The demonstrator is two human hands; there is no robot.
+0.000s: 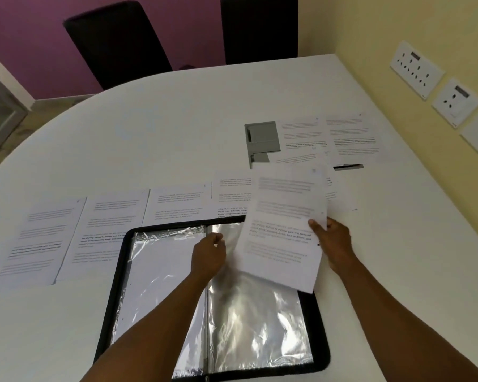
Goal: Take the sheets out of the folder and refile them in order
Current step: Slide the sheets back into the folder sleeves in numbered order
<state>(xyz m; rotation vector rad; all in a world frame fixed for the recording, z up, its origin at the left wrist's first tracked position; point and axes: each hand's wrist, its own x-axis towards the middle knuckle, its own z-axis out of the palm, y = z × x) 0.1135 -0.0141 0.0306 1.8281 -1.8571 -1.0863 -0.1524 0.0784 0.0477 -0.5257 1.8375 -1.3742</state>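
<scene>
A black folder (113,293) with clear plastic sleeves (254,321) lies open on the white table in front of me. My right hand (334,241) grips a printed sheet (282,230) by its right edge and holds it tilted over the folder's right page. My left hand (209,252) rests near the folder's spine at the top of a sleeve, fingers pinched on the sleeve's edge. Several printed sheets (111,230) lie in a row on the table behind the folder. More sheets (351,139) lie at the back right.
A grey cable box lid (261,139) is set into the white table (163,139), partly under the back-right sheets. Two dark chairs (116,42) stand at the far side. Wall sockets (417,70) line the yellow wall on the right.
</scene>
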